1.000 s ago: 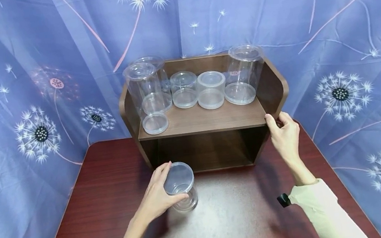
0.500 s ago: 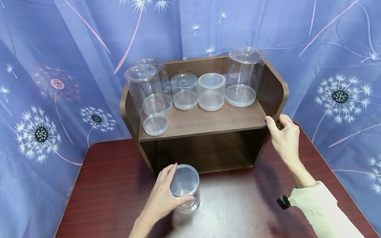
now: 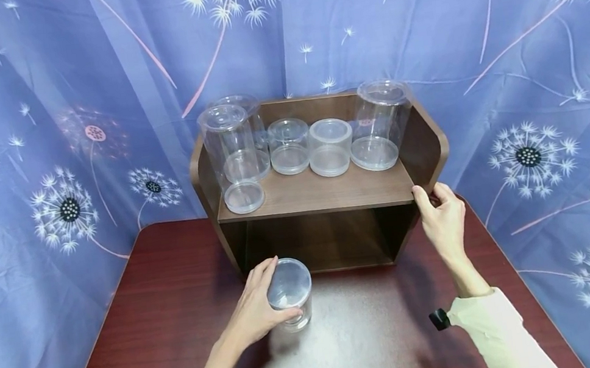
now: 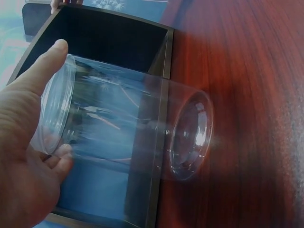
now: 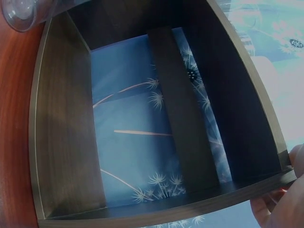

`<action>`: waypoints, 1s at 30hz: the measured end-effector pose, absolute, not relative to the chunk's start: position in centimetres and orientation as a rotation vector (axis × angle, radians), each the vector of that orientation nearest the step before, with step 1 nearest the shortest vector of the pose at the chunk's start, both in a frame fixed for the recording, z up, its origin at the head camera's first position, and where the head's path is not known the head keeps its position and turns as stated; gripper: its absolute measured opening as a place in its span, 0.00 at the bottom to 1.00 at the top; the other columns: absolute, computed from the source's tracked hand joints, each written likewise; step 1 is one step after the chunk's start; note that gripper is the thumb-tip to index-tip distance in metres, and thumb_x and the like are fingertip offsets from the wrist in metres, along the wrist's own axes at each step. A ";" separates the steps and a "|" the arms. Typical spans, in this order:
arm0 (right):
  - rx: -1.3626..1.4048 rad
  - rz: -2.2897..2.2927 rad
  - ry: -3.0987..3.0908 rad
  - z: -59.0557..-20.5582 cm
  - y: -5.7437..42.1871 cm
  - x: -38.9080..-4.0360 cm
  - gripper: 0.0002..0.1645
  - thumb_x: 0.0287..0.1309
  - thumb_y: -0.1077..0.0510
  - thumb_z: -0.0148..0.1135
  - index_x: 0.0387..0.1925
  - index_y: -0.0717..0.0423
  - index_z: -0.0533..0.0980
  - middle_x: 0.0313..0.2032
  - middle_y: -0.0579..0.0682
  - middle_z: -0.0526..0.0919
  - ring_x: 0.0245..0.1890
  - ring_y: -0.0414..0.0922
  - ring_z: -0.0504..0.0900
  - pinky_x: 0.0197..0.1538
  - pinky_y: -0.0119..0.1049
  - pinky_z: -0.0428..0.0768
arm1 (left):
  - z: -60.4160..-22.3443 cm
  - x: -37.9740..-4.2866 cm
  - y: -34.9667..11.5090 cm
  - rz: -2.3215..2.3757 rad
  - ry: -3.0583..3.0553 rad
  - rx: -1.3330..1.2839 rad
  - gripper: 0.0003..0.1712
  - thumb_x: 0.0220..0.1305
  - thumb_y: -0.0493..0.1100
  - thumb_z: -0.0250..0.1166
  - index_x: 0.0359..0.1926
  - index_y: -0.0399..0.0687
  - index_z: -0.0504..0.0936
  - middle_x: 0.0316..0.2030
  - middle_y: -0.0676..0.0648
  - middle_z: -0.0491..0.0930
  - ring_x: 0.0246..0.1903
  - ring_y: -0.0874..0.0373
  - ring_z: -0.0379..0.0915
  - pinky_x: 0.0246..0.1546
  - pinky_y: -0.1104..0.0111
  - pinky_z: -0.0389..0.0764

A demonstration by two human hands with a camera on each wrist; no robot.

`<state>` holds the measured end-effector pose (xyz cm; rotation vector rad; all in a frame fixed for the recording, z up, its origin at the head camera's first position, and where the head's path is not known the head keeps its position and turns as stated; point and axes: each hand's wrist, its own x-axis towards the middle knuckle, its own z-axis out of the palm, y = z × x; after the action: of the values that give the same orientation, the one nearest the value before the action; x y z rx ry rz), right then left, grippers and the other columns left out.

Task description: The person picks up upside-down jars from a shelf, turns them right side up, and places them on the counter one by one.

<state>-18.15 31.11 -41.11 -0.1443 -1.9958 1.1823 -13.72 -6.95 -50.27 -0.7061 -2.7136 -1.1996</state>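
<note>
My left hand [image 3: 258, 302] grips a clear lidded plastic jar [image 3: 289, 286] around its lid, in front of the shelf's lower compartment. In the left wrist view the jar [image 4: 109, 114] appears upright relative to the shelf, its round base over the red-brown table; whether the base touches the table I cannot tell. At the right side of the brown wooden shelf [image 3: 313, 197], my right hand [image 3: 444, 221] pinches the side panel, thumb at the upper board's front corner. Part of that hand [image 5: 280, 204] shows at the edge of the right wrist view.
On the upper board stand several clear jars: a tall jar [image 3: 231, 161] at the front left, another behind it, a short jar [image 3: 289, 146] and a frosted-looking short jar [image 3: 330, 147] mid-board, and a tall jar [image 3: 380, 124] at right. A blue curtain [image 3: 65, 65] hangs behind.
My left hand has shifted slightly to the right with the jar. The head view has tilted up a little. My right hand keeps its hold on the shelf.
</note>
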 end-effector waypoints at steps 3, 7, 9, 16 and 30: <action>-0.139 1.172 -1.996 -41.1 31.1 -18.1 0.15 0.67 0.60 0.67 0.30 0.70 0.81 0.34 0.45 0.79 0.32 0.33 0.73 0.38 0.25 0.69 | -50.1 -13.8 -7.0 -1.209 -2.730 -0.709 0.69 0.38 0.56 0.87 0.78 0.40 0.61 0.72 0.43 0.64 0.70 0.46 0.60 0.65 0.47 0.71; -0.141 1.164 -1.993 -41.2 31.2 -18.0 0.15 0.67 0.60 0.67 0.29 0.70 0.80 0.33 0.46 0.79 0.32 0.34 0.73 0.38 0.27 0.69 | -50.0 -13.8 -7.1 -1.232 -2.766 -0.699 0.72 0.38 0.56 0.88 0.80 0.43 0.58 0.73 0.41 0.63 0.71 0.45 0.60 0.67 0.45 0.68; -0.142 1.162 -1.994 -41.3 31.2 -17.9 0.15 0.67 0.60 0.67 0.29 0.70 0.80 0.33 0.46 0.79 0.32 0.33 0.73 0.38 0.27 0.69 | -50.1 -13.8 -7.2 -1.230 -2.783 -0.687 0.73 0.38 0.57 0.88 0.80 0.43 0.57 0.74 0.41 0.62 0.72 0.44 0.60 0.67 0.44 0.67; -0.138 1.143 -1.998 -41.4 31.1 -17.8 0.14 0.67 0.60 0.67 0.29 0.68 0.80 0.33 0.49 0.79 0.31 0.33 0.72 0.38 0.27 0.69 | -49.3 -13.4 -8.2 -1.254 -2.733 -0.630 0.61 0.55 0.62 0.78 0.81 0.49 0.55 0.76 0.42 0.59 0.74 0.45 0.57 0.69 0.43 0.64; -0.137 1.140 -1.998 -41.4 30.9 -18.0 0.13 0.68 0.60 0.66 0.32 0.70 0.82 0.34 0.49 0.80 0.32 0.32 0.73 0.38 0.24 0.69 | -44.6 -13.4 -8.7 -1.291 -2.302 -0.561 0.37 0.65 0.41 0.73 0.72 0.39 0.71 0.65 0.44 0.75 0.63 0.50 0.73 0.61 0.56 0.75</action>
<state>-18.00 30.94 -41.42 -0.1370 -1.9975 1.1400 -13.39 -8.67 -44.63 -0.5610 -2.3021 -1.2910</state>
